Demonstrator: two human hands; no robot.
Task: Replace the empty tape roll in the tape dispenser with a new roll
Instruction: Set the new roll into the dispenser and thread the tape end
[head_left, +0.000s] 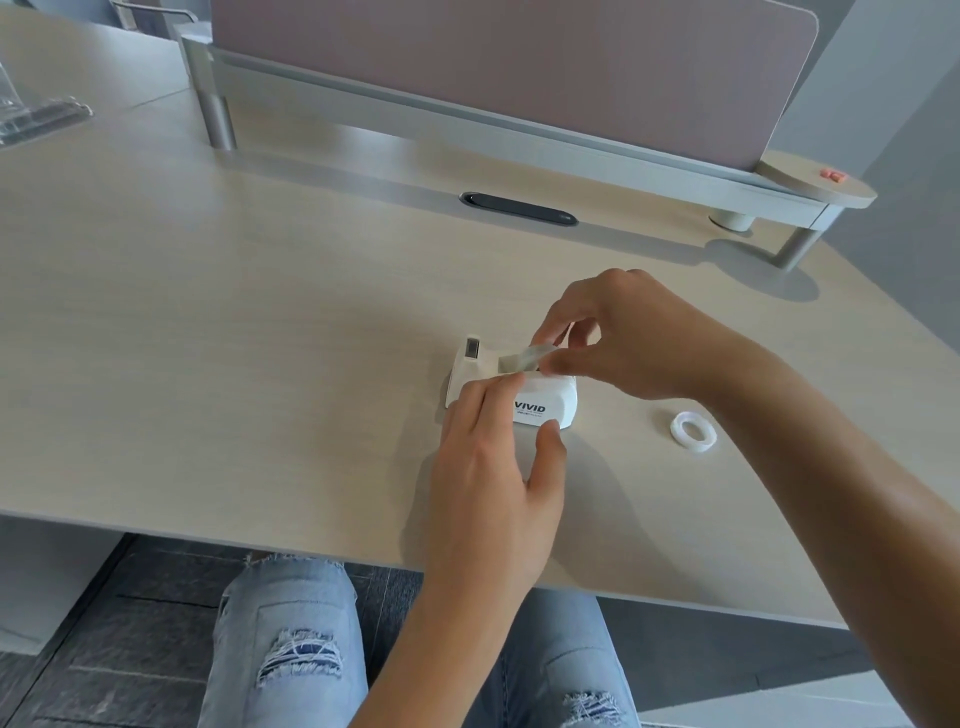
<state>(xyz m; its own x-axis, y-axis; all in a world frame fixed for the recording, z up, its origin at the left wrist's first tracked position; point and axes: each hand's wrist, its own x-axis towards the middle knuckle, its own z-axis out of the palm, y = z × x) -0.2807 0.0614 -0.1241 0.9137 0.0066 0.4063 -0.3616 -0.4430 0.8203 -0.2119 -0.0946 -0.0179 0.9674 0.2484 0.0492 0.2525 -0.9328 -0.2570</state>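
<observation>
Nearest the camera, the person's knees in ripped light-blue jeans (291, 639) sit under the front edge of the pale wood bench (208, 338). Just beyond that edge, the left hand (488, 467) rests against the near side of the white tape dispenser (540, 402), which stands on the bench and carries the printed word "VIVID". The left fingers (483, 405) are spread and lie over the dispenser's near-left top, the thumb pressing its lower right corner; they steady it rather than close around it. Over the dispenser's far side, the right hand (623, 338) pinches a clear strip of tape (522, 358) between thumb and forefinger, the other fingers curled loosely above. The strip runs from the pinch toward the dispenser's cutter end (471, 348), on the dispenser's left. To the right of the dispenser, well apart from it, a small clear tape roll (692, 432) lies flat on the bench. Beyond the dispenser, a dark oval cable slot (518, 209) is set into the bench, and behind that stands a pinkish divider panel (493, 67).
</observation>
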